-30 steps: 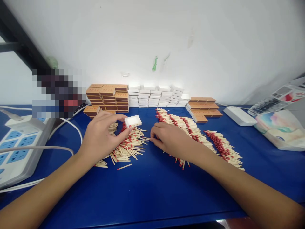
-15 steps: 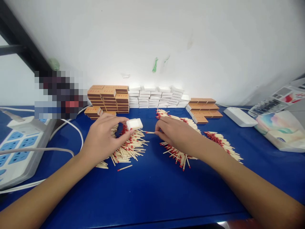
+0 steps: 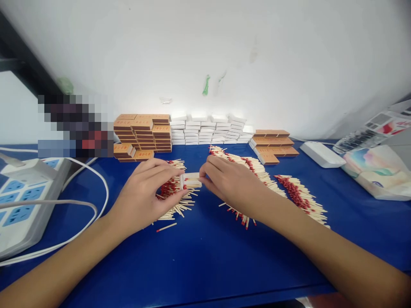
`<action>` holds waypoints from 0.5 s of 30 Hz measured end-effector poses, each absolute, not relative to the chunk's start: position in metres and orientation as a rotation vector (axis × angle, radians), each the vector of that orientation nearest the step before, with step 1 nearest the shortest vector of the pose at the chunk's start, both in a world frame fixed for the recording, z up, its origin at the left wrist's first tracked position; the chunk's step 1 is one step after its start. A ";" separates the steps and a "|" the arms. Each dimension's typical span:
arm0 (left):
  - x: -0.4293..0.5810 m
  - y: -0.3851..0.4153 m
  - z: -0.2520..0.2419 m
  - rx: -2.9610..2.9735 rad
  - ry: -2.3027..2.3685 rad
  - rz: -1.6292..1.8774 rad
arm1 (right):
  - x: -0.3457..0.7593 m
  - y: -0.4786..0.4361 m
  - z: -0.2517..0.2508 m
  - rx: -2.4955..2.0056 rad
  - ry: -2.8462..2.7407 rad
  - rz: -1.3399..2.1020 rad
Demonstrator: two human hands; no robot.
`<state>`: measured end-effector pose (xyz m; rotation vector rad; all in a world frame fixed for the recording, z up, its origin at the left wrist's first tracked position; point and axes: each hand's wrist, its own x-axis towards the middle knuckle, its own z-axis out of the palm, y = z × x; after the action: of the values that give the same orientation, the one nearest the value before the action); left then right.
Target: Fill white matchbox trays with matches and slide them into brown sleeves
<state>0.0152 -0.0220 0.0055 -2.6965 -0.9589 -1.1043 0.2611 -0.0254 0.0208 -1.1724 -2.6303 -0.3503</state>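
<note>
My left hand (image 3: 149, 192) pinches a small white matchbox tray (image 3: 183, 183) at its left end, between thumb and fingertips. Red-headed matches (image 3: 192, 181) lie inside the tray. At the tray's right end, my right hand (image 3: 229, 177) has thumb and forefinger closed on the tail of a match, its head pointing left over the tray. Under and behind the left hand spreads a loose match pile (image 3: 180, 205). A second match pile (image 3: 260, 171) lies beneath and beyond the right hand, partly hidden by it.
Orange matchboxes (image 3: 141, 132) stand stacked at the back left, white trays (image 3: 205, 130) in the middle, more orange boxes (image 3: 272, 145) to the right. A third match pile (image 3: 302, 199) lies farther right. A power strip (image 3: 28, 201) with cables is at left, a tissue pack (image 3: 379, 171) at right.
The right hand has moved left, bringing its match to the tray. The left hand has shifted right and slightly down, tilting the tray so the matches in it show.
</note>
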 end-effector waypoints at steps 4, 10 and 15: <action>0.016 -0.022 0.006 -2.693 -0.951 -1.123 | 0.261 -0.026 0.016 -1.106 -2.614 -0.354; 0.010 -0.018 0.009 -2.569 -1.104 -1.158 | 0.261 -0.029 0.024 -1.154 -2.474 -0.202; 0.005 -0.014 0.011 -2.409 -1.312 -1.201 | 0.259 -0.030 0.017 -1.257 -2.534 0.077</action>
<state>0.0049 -0.0144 0.0105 -2.4094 -1.3120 -1.2011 0.2588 -0.0300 0.0169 -1.2571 -2.5339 0.0767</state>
